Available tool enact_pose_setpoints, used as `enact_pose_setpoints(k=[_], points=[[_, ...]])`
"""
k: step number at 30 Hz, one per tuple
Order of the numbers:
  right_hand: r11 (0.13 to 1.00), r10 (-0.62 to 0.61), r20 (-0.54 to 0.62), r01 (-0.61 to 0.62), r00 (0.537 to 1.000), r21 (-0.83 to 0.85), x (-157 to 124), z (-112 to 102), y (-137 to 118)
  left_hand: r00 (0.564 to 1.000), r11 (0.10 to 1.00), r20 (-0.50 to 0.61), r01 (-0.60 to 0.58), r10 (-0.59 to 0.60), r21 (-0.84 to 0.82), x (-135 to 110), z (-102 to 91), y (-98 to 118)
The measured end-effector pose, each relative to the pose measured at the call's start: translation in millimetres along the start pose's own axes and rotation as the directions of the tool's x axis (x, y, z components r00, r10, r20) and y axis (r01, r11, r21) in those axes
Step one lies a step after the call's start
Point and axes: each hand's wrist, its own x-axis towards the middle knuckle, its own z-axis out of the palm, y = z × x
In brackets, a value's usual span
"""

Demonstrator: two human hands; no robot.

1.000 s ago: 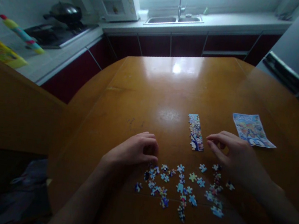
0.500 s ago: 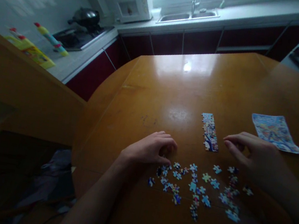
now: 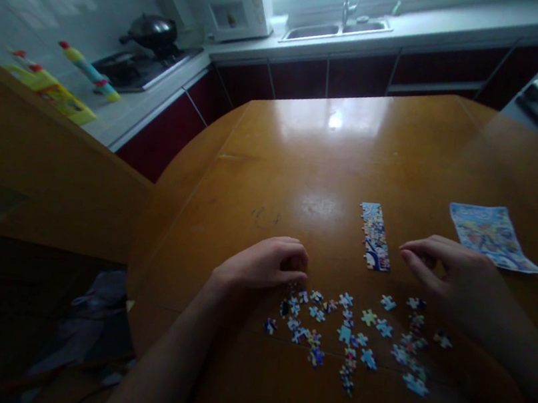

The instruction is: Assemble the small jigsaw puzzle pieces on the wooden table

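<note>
My left hand [image 3: 267, 263] rests on the table at the upper left edge of the loose puzzle pieces [image 3: 317, 314]. Its fingers curl in towards the thumb; whatever may lie inside them is hidden. Right of the joined strip of jigsaw puzzle [image 3: 375, 237], my right hand [image 3: 446, 268] hovers with thumb and forefinger pinched together. I cannot make out anything between those fingertips. The strip lies flat, its left side showing knobs and its right side straight. More loose pieces [image 3: 384, 328] spread below both hands, some in small clusters.
A creased picture sheet [image 3: 491, 235] lies beyond my right hand on the wooden table [image 3: 276, 155]. Behind the table run a counter with a sink [image 3: 314, 32], a microwave [image 3: 237, 11] and a stove with a black pan [image 3: 152, 32]. Yellow bottles [image 3: 57, 96] stand at left.
My left hand has drawn slightly left, and its fingers have curled closer to the thumb. My right hand keeps its pinch, nearly still. The whole view has shifted slightly.
</note>
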Motion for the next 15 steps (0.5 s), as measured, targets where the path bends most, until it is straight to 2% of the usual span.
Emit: enact_pose_setpoints(k=[10, 13, 15], points=[[0.999, 0.034, 0.003, -0.034, 0.999, 0.01, 1.3, -1.2, -0.1, 1.0, 1.0, 0.003, 0.016, -0.016, 0.027, 0.8, 1.7, -2.2], [0.999, 0.042, -0.006, -0.042, 0.999, 0.01, 2.1, -4.9, -1.8, 0.997, 0.997, 0.033, 0.075, -0.075, 0.003, -0.6, -3.2, -5.4], [0.999, 0.052, -0.027, -0.051, 0.998, 0.015, 2.6, -8.3, -3.4, 0.992, 0.992, 0.004, 0.129, -0.129, -0.01, -3.0, -11.1, -7.0]])
